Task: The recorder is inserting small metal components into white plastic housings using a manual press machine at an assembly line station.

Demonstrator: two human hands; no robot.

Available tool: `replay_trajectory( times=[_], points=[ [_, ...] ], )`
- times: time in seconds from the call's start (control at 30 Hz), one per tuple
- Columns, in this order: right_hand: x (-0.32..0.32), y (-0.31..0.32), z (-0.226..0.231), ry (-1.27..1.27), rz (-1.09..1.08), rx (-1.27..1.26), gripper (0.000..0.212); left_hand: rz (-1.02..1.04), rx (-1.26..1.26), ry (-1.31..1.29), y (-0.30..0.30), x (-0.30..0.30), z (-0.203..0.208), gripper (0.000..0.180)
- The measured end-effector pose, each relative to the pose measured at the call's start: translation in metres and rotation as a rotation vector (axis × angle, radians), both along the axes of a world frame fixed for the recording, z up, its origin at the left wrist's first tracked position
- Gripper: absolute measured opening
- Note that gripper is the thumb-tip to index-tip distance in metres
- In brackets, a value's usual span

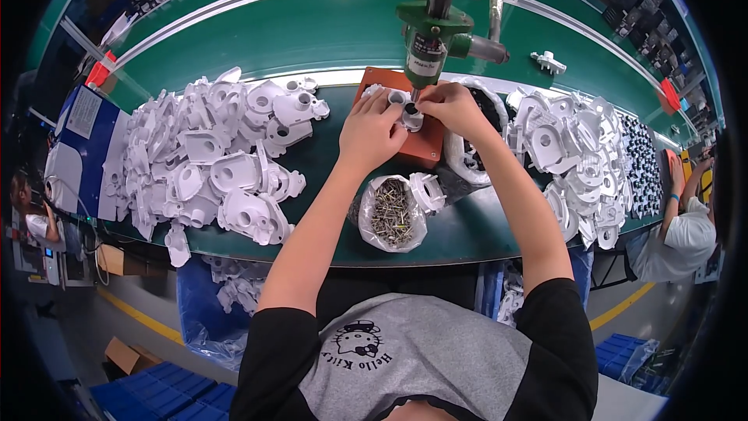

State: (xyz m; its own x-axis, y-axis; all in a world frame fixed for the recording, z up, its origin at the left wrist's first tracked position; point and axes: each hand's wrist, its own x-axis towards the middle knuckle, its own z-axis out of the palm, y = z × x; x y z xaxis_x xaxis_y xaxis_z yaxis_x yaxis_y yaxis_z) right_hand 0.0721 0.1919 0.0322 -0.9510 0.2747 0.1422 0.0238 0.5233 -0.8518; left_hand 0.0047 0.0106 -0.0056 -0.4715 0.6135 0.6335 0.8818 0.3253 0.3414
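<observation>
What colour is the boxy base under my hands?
The boxy base is orange-red, clearest in the head view.

"What place is this?"

"A factory workshop: a green metal machine (pixel 427 51) over a long green desk (pixel 460 234), heaped white plastic parts (pixel 234 171), a clear plastic bag (pixel 405 247) of small metal pieces (pixel 392 214)."

"Anyone else?"

"A white-shirted person (pixel 689 234), right; seemingly another person (pixel 39 224) at the blurred left rim."

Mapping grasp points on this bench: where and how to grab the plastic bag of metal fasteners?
Probably by the near-left rim of the plastic bag, from the wearer's side. Its mouth faces up over loose metal fasteners, so keep it level; a white part crowds its right, the orange block stands behind.
</observation>
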Motion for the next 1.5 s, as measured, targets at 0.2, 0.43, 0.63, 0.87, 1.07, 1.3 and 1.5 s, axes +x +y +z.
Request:
replay_trajectory(
  times=[0.2,0.43,0.63,0.87,1.07,1.3,1.5],
  points=[
    [-0.013,0.007,-0.011,-0.103,0.027,-0.076,0.024,-0.005,-0.007,0.004,0.001,0.001,0.001,0.022],
    [-0.02,0.017,-0.012,-0.147,0.112,-0.03,0.033,0.008,-0.005,-0.003,0.0,-0.001,0.0,0.022],
    [-0.046,0.126,0.011,0.276,0.167,-0.441,0.025,-0.019,0.011,-0.02,0.003,0.001,0.003,0.022],
    [-0.103,0.185,0.189,0.548,-0.132,-0.93,0.04,-0.051,0.012,0.029,0.008,0.005,0.004,0.021],
    [-0.073,0.095,0.274,0.602,-0.059,-0.714,0.037,-0.004,-0.019,0.029,-0.001,0.0,-0.004,0.02],
    [0.074,-0.102,0.203,-0.558,1.622,0.707,0.036,0.066,-0.031,0.011,-0.027,-0.004,-0.006,0.022],
    [0.098,-0.091,0.162,-0.563,1.316,0.575,0.036,-0.001,-0.022,0.004,-0.003,0.002,-0.001,0.021]
  ],
)
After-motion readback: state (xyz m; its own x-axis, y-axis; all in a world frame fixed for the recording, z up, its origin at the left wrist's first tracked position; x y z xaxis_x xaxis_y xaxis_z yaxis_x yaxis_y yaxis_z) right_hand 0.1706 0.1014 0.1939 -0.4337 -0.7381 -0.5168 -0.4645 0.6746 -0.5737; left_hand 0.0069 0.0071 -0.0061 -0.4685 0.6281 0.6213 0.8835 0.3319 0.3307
